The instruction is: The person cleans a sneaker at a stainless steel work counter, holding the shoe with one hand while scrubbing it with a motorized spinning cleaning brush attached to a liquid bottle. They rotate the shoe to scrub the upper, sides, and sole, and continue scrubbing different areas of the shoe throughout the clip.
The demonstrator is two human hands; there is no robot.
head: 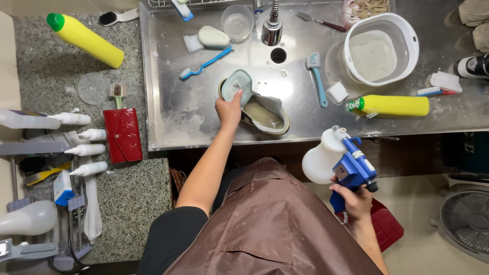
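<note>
Now: shoe held in the sink, sprayer held off to the right

Steel sink [168, 66] holds a pale shoe [257, 104] at its near edge. Left hand [228, 109] has its fingers closed on the shoe's heel. Right hand [354, 199] wraps a blue-and-white spray gun [338, 160], near right, clear of the sink

A steel sink tray [168, 76] is loaded with a shoe [262, 109], blue brushes [317, 79], a white tub [379, 48] and a yellow bottle [392, 105].
</note>
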